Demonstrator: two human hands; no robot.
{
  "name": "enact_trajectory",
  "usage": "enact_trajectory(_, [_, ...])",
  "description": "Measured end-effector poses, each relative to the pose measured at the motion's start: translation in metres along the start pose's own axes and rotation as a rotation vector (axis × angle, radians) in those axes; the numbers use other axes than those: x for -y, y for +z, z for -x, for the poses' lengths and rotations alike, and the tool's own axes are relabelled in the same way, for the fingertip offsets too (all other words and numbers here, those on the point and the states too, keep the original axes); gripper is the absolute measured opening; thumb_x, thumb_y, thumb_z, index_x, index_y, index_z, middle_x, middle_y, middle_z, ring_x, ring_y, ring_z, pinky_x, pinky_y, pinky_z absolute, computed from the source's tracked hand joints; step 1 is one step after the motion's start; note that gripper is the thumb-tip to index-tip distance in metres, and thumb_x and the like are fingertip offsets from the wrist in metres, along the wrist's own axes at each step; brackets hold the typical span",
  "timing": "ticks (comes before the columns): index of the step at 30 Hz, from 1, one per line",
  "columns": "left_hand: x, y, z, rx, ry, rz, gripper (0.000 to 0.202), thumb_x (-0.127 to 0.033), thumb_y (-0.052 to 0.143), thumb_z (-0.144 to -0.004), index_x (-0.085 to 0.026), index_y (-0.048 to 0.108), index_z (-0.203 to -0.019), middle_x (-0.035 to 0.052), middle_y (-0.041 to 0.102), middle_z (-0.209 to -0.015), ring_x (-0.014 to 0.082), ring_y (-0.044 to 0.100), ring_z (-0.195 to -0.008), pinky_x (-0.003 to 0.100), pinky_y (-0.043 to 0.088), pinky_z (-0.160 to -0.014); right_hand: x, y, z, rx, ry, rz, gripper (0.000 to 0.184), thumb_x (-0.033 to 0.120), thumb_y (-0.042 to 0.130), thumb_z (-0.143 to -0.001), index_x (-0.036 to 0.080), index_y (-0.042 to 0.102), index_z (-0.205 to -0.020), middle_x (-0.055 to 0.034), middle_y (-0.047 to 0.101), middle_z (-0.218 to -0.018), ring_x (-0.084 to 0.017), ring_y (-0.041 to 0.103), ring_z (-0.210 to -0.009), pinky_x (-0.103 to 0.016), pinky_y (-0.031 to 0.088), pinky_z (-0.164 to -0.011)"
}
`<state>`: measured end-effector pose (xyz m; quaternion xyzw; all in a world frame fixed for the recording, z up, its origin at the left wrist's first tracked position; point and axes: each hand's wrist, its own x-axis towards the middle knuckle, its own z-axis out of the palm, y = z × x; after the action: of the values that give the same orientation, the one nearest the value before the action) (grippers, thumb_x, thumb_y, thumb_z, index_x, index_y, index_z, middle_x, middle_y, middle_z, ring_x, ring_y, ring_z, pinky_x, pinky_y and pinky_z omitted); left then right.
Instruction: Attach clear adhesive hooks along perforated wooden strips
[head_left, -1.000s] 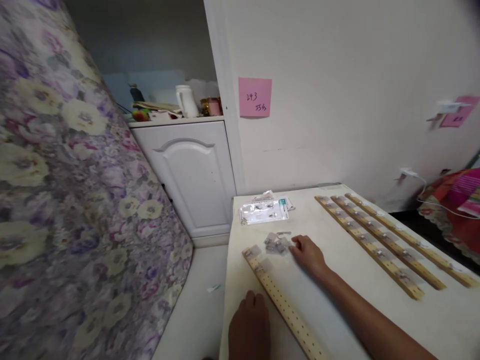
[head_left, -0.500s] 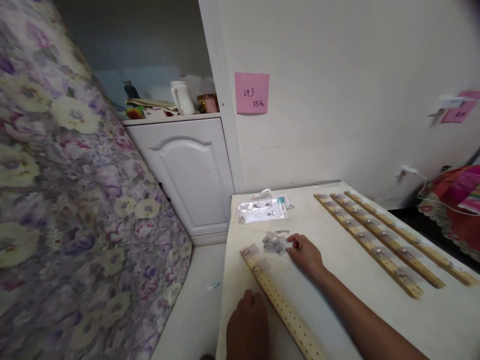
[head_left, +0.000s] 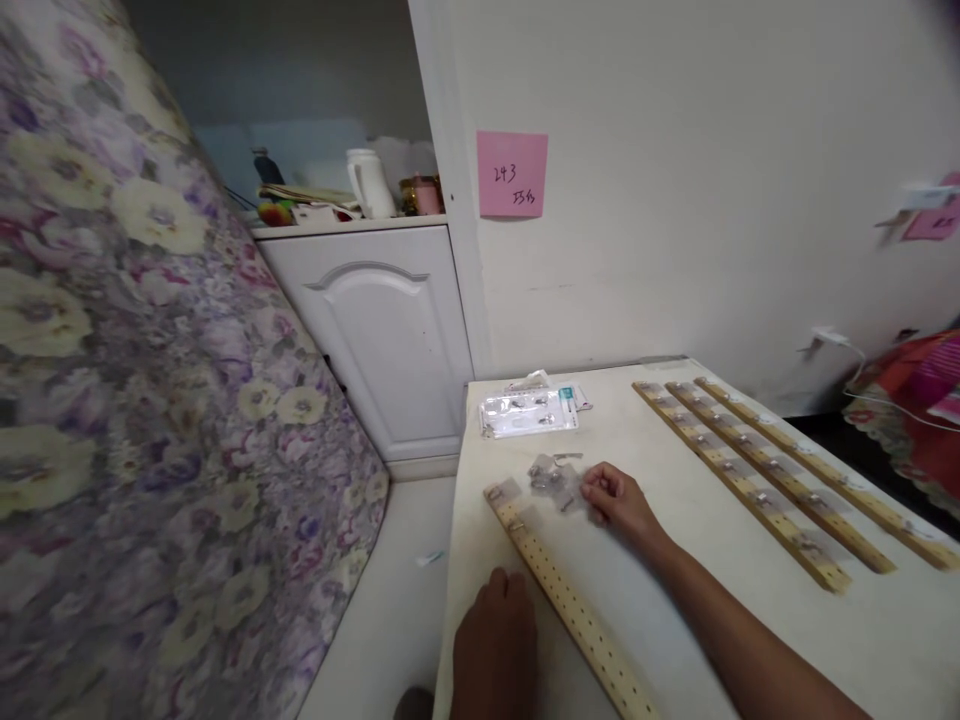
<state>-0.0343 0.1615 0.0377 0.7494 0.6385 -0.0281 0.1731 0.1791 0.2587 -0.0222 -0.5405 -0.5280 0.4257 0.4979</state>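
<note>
A pale wooden strip with rows of small holes [head_left: 574,610] lies slanting across the near part of the table. Small clear packets with metal pieces sit at its far end. My left hand [head_left: 495,640] rests just left of the strip, fingers curled in; what they hold, if anything, is hidden. Beyond the strip is a small heap of clear packets with grey metal pieces [head_left: 546,475]. At the heap's right edge my right hand [head_left: 619,505] has its thumb and fingers pinched at a clear packet [head_left: 564,497]. A thin metal piece [head_left: 568,456] lies behind the heap.
Several finished-looking wooden strips [head_left: 739,480] with packets along them lie on the right of the table. Clear blister packaging [head_left: 529,412] lies at the back left. A white cabinet [head_left: 382,350] and a floral curtain [head_left: 150,400] stand to the left. A pink note [head_left: 513,174] is on the wall.
My right hand has shifted slightly right, and a clear packet at the heap's edge has moved nearer me. My left hand stays beside the strip. The view has shifted a little.
</note>
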Motion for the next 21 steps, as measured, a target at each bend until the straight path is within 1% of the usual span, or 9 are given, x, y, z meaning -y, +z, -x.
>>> enact_trajectory(2, [0.001,0.002,0.000,-0.007,0.005,0.011,0.027,-0.021,0.030,-0.091,-0.019,0.055,-0.102,0.0074,0.056,-0.108,0.0199,0.057,-0.097,0.032,0.044,-0.081,0.002,0.006,0.004,0.059,0.016,-0.070,0.027,0.044,0.060,-0.073,0.020,0.051,-0.082,0.0103,0.043,-0.049,-0.007,0.040,-0.034,-0.020,0.030,-0.036])
enact_trajectory(5, [0.002,0.004,0.001,-0.027,0.032,0.038,0.027,-0.022,0.031,-0.091,-0.019,0.055,-0.102,0.0069,0.057,-0.106,0.0199,0.058,-0.095,0.031,0.045,-0.079,0.004,0.016,0.013,0.186,0.057,-0.226,0.030,0.042,0.064,-0.073,0.018,0.055,-0.089,0.0103,0.046,-0.048,-0.006,0.041,-0.033,-0.019,0.030,-0.036])
enact_trajectory(7, [0.001,0.004,0.003,-0.033,0.047,0.057,0.028,-0.020,0.032,-0.090,-0.019,0.055,-0.105,0.0063,0.057,-0.105,0.0191,0.058,-0.095,0.030,0.045,-0.080,0.003,0.023,0.021,0.265,0.095,-0.300,0.030,0.040,0.066,-0.073,0.017,0.057,-0.089,0.0098,0.048,-0.046,-0.005,0.042,-0.032,-0.018,0.031,-0.035])
enact_trajectory(9, [0.000,0.004,0.004,-0.020,0.046,0.054,0.031,-0.018,0.033,-0.089,-0.020,0.054,-0.110,0.0062,0.057,-0.106,0.0185,0.057,-0.095,0.029,0.045,-0.079,0.002,0.029,0.028,0.309,0.135,-0.305,0.030,0.040,0.067,-0.073,0.016,0.058,-0.087,0.0096,0.049,-0.045,-0.006,0.043,-0.031,-0.018,0.031,-0.033])
enact_trajectory(12, [0.000,0.007,0.007,-0.003,0.047,0.031,0.040,-0.013,0.035,-0.087,-0.020,0.049,-0.124,0.0070,0.057,-0.109,0.0185,0.056,-0.096,0.029,0.044,-0.079,0.000,0.034,0.035,0.328,0.189,-0.275,0.030,0.041,0.069,-0.071,0.016,0.058,-0.086,0.0099,0.050,-0.047,-0.006,0.044,-0.030,-0.017,0.032,-0.032])
enact_trajectory(14, [0.000,0.010,0.007,-0.001,0.057,0.014,0.047,-0.009,0.035,-0.084,-0.020,0.046,-0.129,0.0077,0.057,-0.109,0.0196,0.055,-0.098,0.030,0.044,-0.081,-0.001,0.035,0.038,0.339,0.209,-0.251,0.030,0.040,0.068,-0.071,0.016,0.058,-0.086,0.0099,0.051,-0.048,-0.006,0.046,-0.031,-0.017,0.033,-0.032])
enact_trajectory(18, [0.001,0.016,0.006,0.000,0.061,-0.026,0.055,-0.003,0.035,-0.082,-0.019,0.043,-0.133,0.0091,0.056,-0.111,0.0219,0.052,-0.101,0.033,0.044,-0.085,-0.001,0.035,0.040,0.373,0.251,-0.189,0.028,0.039,0.065,-0.074,0.016,0.057,-0.089,0.0090,0.053,-0.051,-0.007,0.050,-0.035,-0.018,0.037,-0.035])
enact_trajectory(21, [0.001,0.017,0.005,0.019,0.061,-0.047,0.057,-0.001,0.033,-0.082,-0.020,0.040,-0.136,0.0097,0.056,-0.114,0.0229,0.052,-0.102,0.035,0.045,-0.087,-0.001,0.036,0.041,0.368,0.272,-0.154,0.026,0.035,0.063,-0.074,0.017,0.056,-0.090,0.0075,0.056,-0.060,-0.006,0.054,-0.038,-0.017,0.038,-0.037])
